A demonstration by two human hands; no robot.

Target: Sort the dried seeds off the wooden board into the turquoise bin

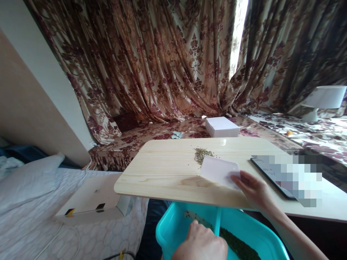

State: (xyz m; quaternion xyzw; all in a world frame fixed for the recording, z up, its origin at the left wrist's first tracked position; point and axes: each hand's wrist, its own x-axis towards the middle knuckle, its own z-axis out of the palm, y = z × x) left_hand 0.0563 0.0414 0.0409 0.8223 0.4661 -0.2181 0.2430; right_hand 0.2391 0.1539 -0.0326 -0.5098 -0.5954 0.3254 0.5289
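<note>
My right hand (253, 187) pinches the right end of a thin white rectangular scraper sheet (220, 171), which is tilted over the wooden tabletop (162, 166). Against the sheet's far left edge lies a small loose pile of greenish-brown seeds (203, 154), with a few grains scattered around it. Below the table's near edge is a turquoise divided basin (169, 220). A dark green heap of fine grains (238, 243) lies in its right compartment, and a pale strip with dark specks (199, 219) shows in the left. My left hand (202, 243) is closed at the basin; its fingertips are hidden.
A tablet-like device (271, 177), partly pixelated, rests on the right of the table. Behind stands a white box (222, 126) before patterned curtains (162, 61). A flat carton (92, 195) lies on the bed at left. A white lamp (325, 97) is at far right.
</note>
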